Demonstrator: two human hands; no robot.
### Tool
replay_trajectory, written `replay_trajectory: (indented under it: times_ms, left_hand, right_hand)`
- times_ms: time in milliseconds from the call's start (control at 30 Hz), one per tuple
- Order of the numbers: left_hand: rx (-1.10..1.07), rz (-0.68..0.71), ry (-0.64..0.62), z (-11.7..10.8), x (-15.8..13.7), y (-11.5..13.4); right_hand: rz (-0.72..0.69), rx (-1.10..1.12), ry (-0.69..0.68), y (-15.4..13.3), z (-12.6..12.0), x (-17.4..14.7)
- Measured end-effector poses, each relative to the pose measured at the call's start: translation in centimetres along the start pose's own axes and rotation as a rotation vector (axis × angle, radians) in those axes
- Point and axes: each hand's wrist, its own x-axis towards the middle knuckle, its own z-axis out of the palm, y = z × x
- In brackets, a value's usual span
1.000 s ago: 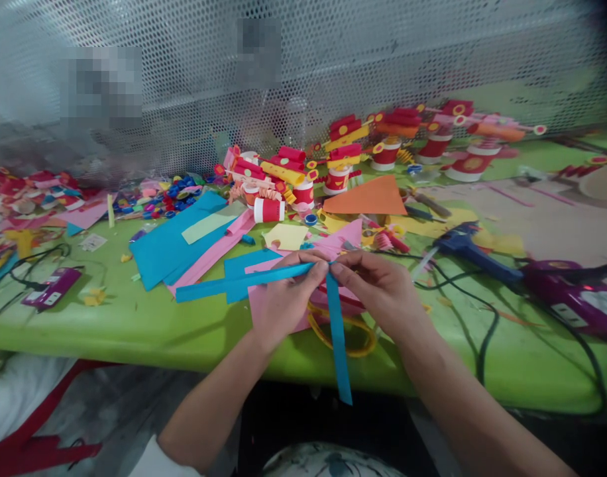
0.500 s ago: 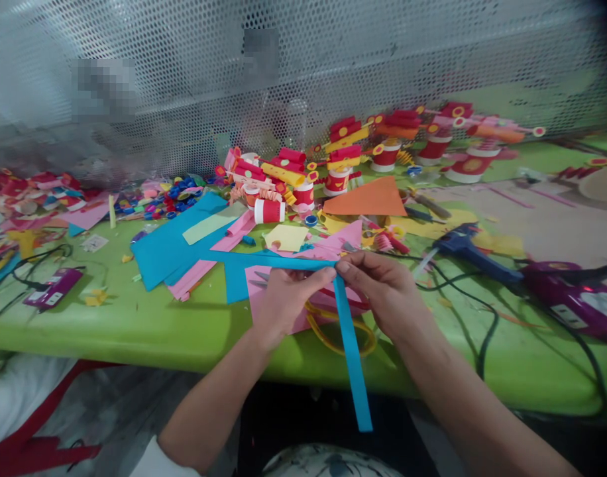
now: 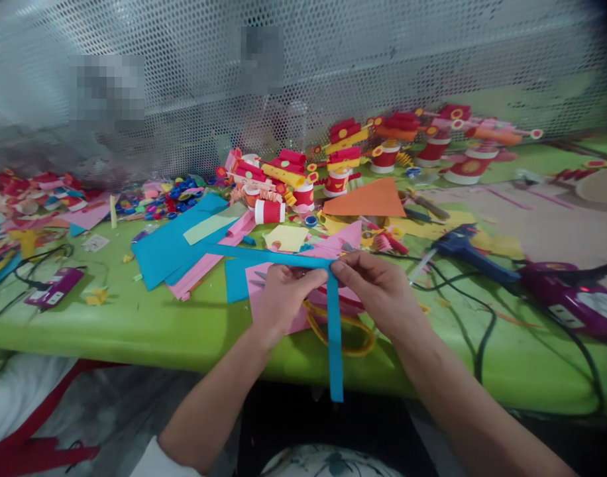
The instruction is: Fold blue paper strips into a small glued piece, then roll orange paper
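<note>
Strips of blue paper meet at a corner between the two hands, above the near edge of the green table. One runs level past the left hand, away to its far side; the other hangs straight down between the wrists, free at its lower end, probably drawn plumb by its own weight. The right hand is closed to a pinch at the corner, thumb in front, which seems meant to keep the two bands square to each other. The left hand is loosely curled, its thumb stretched to touch the corner; its fingertips are hidden, so I cannot tell whether it grips or only steadies. Just beneath both hands lie scissors on pink paper, their yellow handles toward the person, perhaps for easy reach. Beyond the left hand, wider blue sheets lie flat, apparently as stock. To the right of the right hand, a glue gun leans with its nozzle toward that hand, likely parked so it stays close. Ahead of the hands, a red cup rests on its side, and decorated cups stand behind, well clear of the working spot.
</note>
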Motion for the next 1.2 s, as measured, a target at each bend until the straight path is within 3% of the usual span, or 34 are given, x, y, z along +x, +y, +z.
replay_trajectory:
  times_ms: [133,467,600,833,1033,1200]
  left_hand:
    - [-0.047,-0.099,-0.018,-0.17,0.16,-0.16]
    - [-0.234,-0.226,-0.161,-0.29,0.47,-0.12]
    - [-0.309,-0.269,-0.118,0.08,0.48,0.05]
    - [-0.340,-0.277,-0.004,0.39,0.31,-0.04]
    - [-0.333,-0.290,-0.108,0.49,0.34,0.40]
    - [-0.265,-0.234,-0.100,0.21,0.54,-0.25]
  right_hand:
    - [0.044,-0.009,0.065,-0.13,0.04,-0.07]
    - [0.044,0.051,0.064,-0.03,0.01,-0.11]
    - [0.050,0.039,0.051,-0.05,-0.09,-0.16]
    - [0.046,0.015,0.043,0.42,-0.20,-0.12]
    - [0.069,0.006,0.089,0.49,-0.13,-0.06]
    - [0.046,0.015,0.072,0.33,-0.13,-0.12]
